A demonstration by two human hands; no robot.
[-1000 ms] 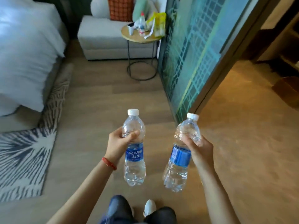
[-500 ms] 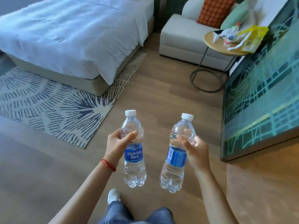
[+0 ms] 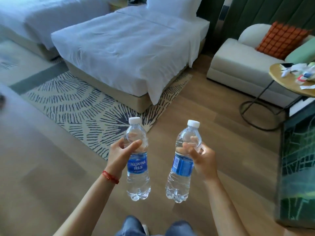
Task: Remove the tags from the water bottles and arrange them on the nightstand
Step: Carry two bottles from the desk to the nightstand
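Now left hand (image 3: 117,155) grips left bottle (image 3: 137,160), right hand (image 3: 202,160) grips right bottle (image 3: 183,164); open floor (image 3: 51,167) ahead

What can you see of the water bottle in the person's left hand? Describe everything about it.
The left bottle is clear, ribbed plastic with a white screw cap, shut, and a blue label reading AQUAFINA. It looks nearly full of water. It is held upright in the air above the wooden floor; the left hand grips its upper body just above the label. Nothing else touches it.
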